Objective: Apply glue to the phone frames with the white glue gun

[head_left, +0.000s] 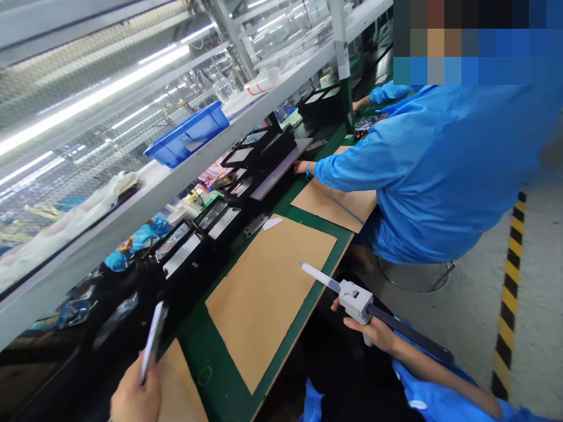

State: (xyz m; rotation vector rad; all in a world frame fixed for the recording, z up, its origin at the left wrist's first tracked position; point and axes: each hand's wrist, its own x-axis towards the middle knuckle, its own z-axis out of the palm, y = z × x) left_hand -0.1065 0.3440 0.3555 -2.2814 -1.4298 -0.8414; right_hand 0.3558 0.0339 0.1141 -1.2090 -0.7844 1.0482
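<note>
At lower left, my left hand (136, 390) is closed on a thin flat silver piece (153, 337), seen nearly edge-on and slightly blurred; its kind is unclear. My right hand (373, 333) is closed around a handheld tool (355, 298) with a light grey body, a long dark bar running back over the forearm and a slim white tip pointing left. That tip is over the near edge of a brown cardboard sheet (268, 299) on the green bench top (197, 328). Another cardboard sheet (178, 387) lies beside my left hand.
Black trays with silver-topped parts (182, 255) line the back of the bench. Above runs a shelf holding a blue bin (189, 135). To the right, a person in a blue smock (431, 146) sits at the bench, an arm over another cardboard sheet (334, 202). Striped floor tape (510, 293) lies behind.
</note>
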